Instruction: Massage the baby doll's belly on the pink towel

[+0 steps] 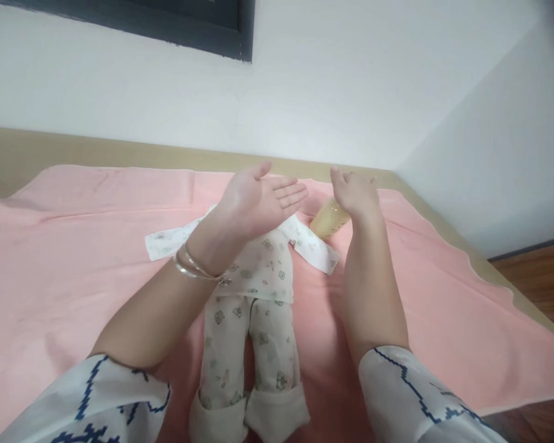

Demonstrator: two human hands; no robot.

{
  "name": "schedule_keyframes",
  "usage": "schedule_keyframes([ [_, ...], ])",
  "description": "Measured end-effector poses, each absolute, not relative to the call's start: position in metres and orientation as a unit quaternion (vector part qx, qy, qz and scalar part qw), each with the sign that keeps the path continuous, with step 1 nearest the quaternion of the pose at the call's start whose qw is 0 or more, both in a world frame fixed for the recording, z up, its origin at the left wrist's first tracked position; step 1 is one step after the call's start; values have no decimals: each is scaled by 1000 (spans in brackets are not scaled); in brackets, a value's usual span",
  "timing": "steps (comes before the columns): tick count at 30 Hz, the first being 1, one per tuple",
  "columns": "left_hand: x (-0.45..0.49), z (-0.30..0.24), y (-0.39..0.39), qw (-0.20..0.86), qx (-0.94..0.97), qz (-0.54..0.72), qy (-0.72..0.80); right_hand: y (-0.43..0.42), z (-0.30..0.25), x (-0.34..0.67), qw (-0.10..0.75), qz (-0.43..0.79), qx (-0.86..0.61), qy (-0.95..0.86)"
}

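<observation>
My left hand (263, 200) is stretched out flat over the upper part of a small baby outfit, palm turned up and sideways, with nothing in it. A white long-sleeved top (263, 264) with small printed figures lies on the blanket, and matching pants (270, 344) with turned-up cuffs lie below it. My left hand and wrist hide the collar and part of one sleeve. Beyond the other sleeve, a yellowish baby bottle (329, 219) with printed marks is tilted. My right hand (356, 192) is in front of its upper end, thumb apart, other fingers partly hidden; it appears to hold nothing.
A pink blanket (443, 307) with wavy edges covers most of a light wooden surface (120, 147). A white wall (332, 80) rises behind it, with a dark frame (203, 31) at the upper left. Brown wooden flooring (540, 277) shows at the right.
</observation>
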State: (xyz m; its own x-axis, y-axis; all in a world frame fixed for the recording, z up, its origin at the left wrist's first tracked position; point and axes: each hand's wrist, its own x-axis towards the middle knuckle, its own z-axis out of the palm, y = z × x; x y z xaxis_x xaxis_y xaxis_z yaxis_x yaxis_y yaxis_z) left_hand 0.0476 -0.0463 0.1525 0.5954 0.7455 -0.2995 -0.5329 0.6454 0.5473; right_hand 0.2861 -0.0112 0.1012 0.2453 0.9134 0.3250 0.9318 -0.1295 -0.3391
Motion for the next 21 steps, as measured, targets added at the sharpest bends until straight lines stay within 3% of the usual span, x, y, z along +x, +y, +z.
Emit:
schedule_keyframes([
  [7, 4, 161, -55, 850, 200, 422, 245, -14, 98, 284, 269, -28, -762, -589],
  [14, -3, 173, -72, 814, 234, 480, 225, -36, 121, 267, 299, 60, -760, -573],
  [18, 4, 179, -91, 804, 276, 473, 233, -68, 137, 224, 371, 76, -666, -642],
  [21, 10, 183, -105, 807, 295, 449, 245, -96, 139, 177, 360, 80, -600, -710],
])
